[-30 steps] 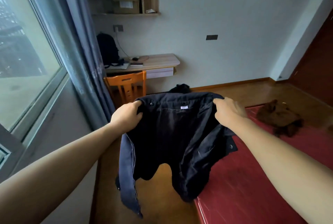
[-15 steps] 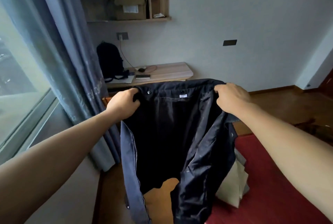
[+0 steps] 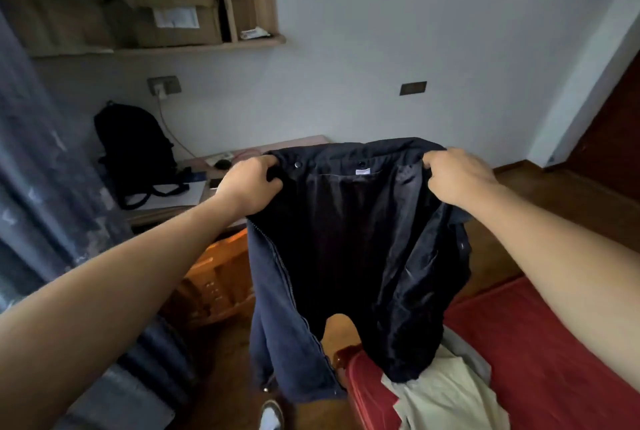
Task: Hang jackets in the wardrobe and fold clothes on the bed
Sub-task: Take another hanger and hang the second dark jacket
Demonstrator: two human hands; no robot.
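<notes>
Beside bed (image 3: 554, 343) edge: open floor strip (image 3: 225, 360), orange chair (image 3: 214, 277) beyond. Above bed corner: dark jacket (image 3: 349, 249) held aloft, collar ends gripped by left hand (image 3: 247, 187) and right hand (image 3: 457, 176), hem over beige garment (image 3: 446, 395) on bed.

Lighting: dim, flat, cool. Brightest area: pale wall (image 3: 346, 31). Shadows: shelf (image 3: 207, 43) interior murky; jacket (image 3: 346, 239) lining near-black, its detail lost. Blur: curtain (image 3: 41, 170) and near forearms (image 3: 121, 291) soft. Distortion: wide-angle bending at frame edges.
</notes>
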